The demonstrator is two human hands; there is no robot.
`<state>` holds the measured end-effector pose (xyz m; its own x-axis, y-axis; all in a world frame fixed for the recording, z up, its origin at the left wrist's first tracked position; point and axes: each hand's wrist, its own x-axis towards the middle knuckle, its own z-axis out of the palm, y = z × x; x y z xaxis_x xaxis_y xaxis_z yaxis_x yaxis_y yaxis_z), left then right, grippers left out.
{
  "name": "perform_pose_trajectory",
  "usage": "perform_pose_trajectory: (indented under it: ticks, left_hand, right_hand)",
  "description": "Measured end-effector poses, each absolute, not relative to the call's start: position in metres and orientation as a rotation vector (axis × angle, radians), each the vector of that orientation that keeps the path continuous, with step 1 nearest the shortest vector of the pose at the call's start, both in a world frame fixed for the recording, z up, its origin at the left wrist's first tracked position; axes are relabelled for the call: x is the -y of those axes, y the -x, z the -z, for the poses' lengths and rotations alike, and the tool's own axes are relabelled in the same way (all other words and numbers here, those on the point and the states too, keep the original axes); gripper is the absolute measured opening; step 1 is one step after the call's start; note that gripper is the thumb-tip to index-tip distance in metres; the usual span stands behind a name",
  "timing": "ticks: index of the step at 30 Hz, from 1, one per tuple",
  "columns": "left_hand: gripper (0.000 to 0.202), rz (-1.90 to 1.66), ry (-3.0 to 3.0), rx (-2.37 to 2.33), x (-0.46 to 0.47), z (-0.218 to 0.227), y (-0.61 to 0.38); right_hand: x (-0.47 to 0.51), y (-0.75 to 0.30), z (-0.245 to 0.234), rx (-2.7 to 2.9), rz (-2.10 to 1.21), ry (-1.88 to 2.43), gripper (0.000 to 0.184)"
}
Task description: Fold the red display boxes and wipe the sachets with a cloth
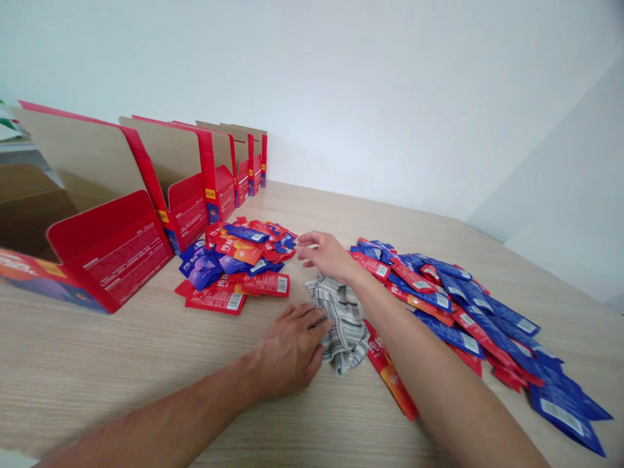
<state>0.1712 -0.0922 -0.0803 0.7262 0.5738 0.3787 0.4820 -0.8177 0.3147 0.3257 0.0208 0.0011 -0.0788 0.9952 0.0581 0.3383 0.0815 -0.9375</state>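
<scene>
A crumpled grey, white and black striped cloth [341, 322] lies on the table between my hands. My left hand [295, 348] is at its left edge, fingers curled and closed on the fabric; the fingertips are partly hidden. Above the cloth's far end, my right hand [327, 255] has its fingers loosely bent and apart, with nothing visible in them. Just left of those fingers is a heap of red and blue-purple sachets [238, 250]. One red sachet [390, 374] lies right of the cloth, partly under my right forearm.
A larger spread of red and blue sachets [453, 292] covers the table's right side. Several red cardboard boxes [127, 253] with raised flaps stand in a row along the left, running back toward the white wall [341, 97]. The pale wood table [195, 351] extends beneath everything.
</scene>
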Motion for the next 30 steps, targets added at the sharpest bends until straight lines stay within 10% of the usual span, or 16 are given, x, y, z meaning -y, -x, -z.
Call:
perform_pose_trajectory:
  ticks: [5,14,22,30]
  left_hand:
    - [0.039,-0.684,-2.751,-0.865,0.093,0.081,-0.175]
    - [0.041,-0.65,-2.799,-0.917,0.095,0.084,-0.181]
    - [0.043,-0.617,-2.797,-0.938,0.095,0.087,-0.18]
    - [0.041,-0.632,-2.79,-0.914,0.095,0.086,-0.179]
  right_hand:
    - [0.035,-0.434,-0.036,2.184,-0.406,1.819,0.028]
    - [0.144,-0.484,0.012,2.327,-0.482,2.259,0.097]
    - [0.147,-0.491,0.0,2.314,-0.468,2.022,0.04]
    - [0.126,-0.478,-0.032,2.211,0.084,2.035,0.043]
